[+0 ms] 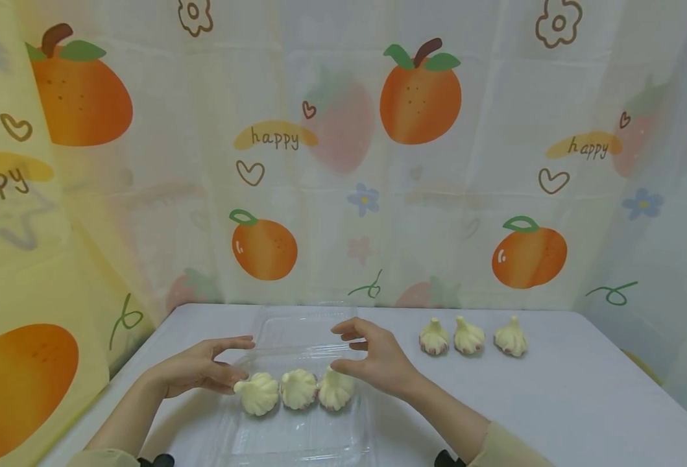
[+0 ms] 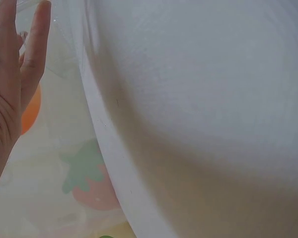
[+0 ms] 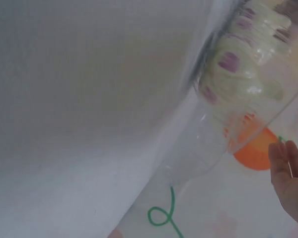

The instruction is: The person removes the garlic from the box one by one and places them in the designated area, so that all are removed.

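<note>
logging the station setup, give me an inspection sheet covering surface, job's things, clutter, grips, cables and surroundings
Surface: white table
Job's things: clear plastic container with three garlic bulbs in a row; three other bulbs on the table, to the right
Clutter: nothing seen
Left grip: fingers extended at the container's left side, contact unclear
Right grip: fingers loosely bent at its right side, contact unclear
Cables: nothing seen
Surroundings: fruit-printed curtain behind

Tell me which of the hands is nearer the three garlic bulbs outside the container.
Right. The right hand is at the side of the container toward those garlic bulbs; the left hand is farther, at the opposite side.
</note>
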`<state>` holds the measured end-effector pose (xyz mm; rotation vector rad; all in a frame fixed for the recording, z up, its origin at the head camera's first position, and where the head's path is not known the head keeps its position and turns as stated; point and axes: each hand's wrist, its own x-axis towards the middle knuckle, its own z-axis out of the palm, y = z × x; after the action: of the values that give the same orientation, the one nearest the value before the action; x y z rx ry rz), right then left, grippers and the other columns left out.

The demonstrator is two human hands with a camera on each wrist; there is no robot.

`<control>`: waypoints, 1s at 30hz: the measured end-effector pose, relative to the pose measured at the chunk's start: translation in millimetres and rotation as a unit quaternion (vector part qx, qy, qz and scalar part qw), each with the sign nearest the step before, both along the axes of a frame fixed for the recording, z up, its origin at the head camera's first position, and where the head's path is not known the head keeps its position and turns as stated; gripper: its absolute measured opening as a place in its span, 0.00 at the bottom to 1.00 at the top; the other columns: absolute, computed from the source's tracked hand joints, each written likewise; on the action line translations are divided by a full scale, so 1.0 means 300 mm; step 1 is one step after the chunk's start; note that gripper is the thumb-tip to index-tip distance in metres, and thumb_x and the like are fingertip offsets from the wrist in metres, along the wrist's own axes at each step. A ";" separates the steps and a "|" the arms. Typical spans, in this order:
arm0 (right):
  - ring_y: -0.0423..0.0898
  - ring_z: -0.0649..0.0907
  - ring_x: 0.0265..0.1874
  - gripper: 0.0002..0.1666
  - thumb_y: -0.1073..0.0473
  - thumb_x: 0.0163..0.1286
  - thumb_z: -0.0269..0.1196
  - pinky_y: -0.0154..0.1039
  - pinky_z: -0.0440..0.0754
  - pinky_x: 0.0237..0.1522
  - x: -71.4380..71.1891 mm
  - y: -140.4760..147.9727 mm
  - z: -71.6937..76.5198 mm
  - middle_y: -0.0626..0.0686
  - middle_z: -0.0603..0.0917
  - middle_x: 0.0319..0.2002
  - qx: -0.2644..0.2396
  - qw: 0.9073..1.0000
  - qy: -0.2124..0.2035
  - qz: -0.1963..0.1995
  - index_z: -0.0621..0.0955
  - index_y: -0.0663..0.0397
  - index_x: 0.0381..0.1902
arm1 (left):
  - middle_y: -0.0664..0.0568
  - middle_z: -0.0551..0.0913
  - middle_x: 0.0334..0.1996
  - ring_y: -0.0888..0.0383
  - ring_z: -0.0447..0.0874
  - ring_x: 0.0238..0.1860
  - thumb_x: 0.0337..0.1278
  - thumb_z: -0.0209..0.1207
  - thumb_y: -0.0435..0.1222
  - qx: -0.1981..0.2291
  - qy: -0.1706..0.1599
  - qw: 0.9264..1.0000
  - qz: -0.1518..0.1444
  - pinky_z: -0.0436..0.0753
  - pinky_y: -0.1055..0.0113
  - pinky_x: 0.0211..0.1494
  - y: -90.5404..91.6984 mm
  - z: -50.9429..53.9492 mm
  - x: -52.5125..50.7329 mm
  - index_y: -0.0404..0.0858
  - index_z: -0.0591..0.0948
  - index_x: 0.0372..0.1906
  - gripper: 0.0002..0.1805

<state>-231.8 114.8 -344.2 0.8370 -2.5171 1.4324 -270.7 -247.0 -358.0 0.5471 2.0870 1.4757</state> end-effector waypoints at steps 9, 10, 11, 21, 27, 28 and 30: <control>0.49 0.81 0.55 0.25 0.52 0.58 0.72 0.43 0.83 0.57 0.004 -0.037 -0.027 0.48 0.84 0.54 0.027 0.999 -0.011 0.013 0.80 0.46 0.54 | 0.37 0.38 0.80 0.53 0.80 0.60 0.62 0.61 0.33 0.001 0.001 1.000 0.000 0.86 0.59 0.54 0.000 0.000 0.001 0.29 0.56 0.75 0.41; 0.49 0.81 0.54 0.25 0.52 0.58 0.72 0.43 0.83 0.56 0.004 -0.039 -0.029 0.49 0.84 0.54 0.030 0.999 -0.012 0.014 0.80 0.46 0.54 | 0.37 0.38 0.80 0.53 0.80 0.59 0.62 0.61 0.33 0.001 0.002 1.000 0.000 0.86 0.59 0.54 0.000 0.000 0.002 0.29 0.56 0.75 0.41; 0.49 0.81 0.54 0.25 0.52 0.58 0.72 0.42 0.83 0.56 0.004 -0.041 -0.031 0.48 0.84 0.53 0.033 0.999 -0.014 0.013 0.80 0.46 0.53 | 0.37 0.38 0.80 0.53 0.80 0.59 0.62 0.61 0.33 0.002 0.002 1.000 -0.001 0.86 0.59 0.54 0.001 0.000 0.002 0.30 0.56 0.75 0.41; 0.56 0.81 0.54 0.25 0.53 0.58 0.71 0.51 0.84 0.53 0.001 -0.045 -0.048 0.55 0.85 0.54 0.054 0.998 -0.019 0.025 0.80 0.50 0.53 | 0.38 0.39 0.80 0.53 0.80 0.59 0.62 0.62 0.33 0.001 0.005 1.000 -0.001 0.86 0.58 0.54 0.002 0.000 0.003 0.30 0.56 0.76 0.41; 0.56 0.81 0.54 0.27 0.53 0.56 0.73 0.48 0.83 0.54 -0.003 -0.048 -0.051 0.55 0.85 0.54 0.076 0.997 -0.022 0.017 0.80 0.51 0.53 | 0.38 0.39 0.80 0.52 0.80 0.60 0.61 0.62 0.34 0.000 0.004 1.000 0.001 0.86 0.58 0.55 0.002 0.001 0.005 0.30 0.56 0.76 0.41; 0.56 0.82 0.54 0.27 0.53 0.56 0.73 0.48 0.83 0.54 -0.003 -0.049 -0.050 0.55 0.85 0.54 0.082 0.996 -0.022 0.015 0.80 0.51 0.53 | 0.38 0.39 0.80 0.53 0.80 0.60 0.61 0.62 0.34 0.000 0.003 1.000 0.002 0.86 0.58 0.55 0.003 0.000 0.005 0.30 0.56 0.76 0.42; 0.55 0.82 0.53 0.27 0.53 0.55 0.73 0.48 0.83 0.54 -0.003 -0.050 -0.049 0.54 0.85 0.54 0.092 0.995 -0.024 0.012 0.81 0.51 0.52 | 0.38 0.39 0.80 0.53 0.80 0.59 0.61 0.62 0.34 0.001 0.003 1.000 0.003 0.86 0.58 0.55 0.003 -0.001 0.004 0.30 0.56 0.76 0.42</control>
<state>-232.8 99.7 -358.7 0.8723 -2.7177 1.2547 -269.5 -246.1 -358.3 0.5477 2.0939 1.4806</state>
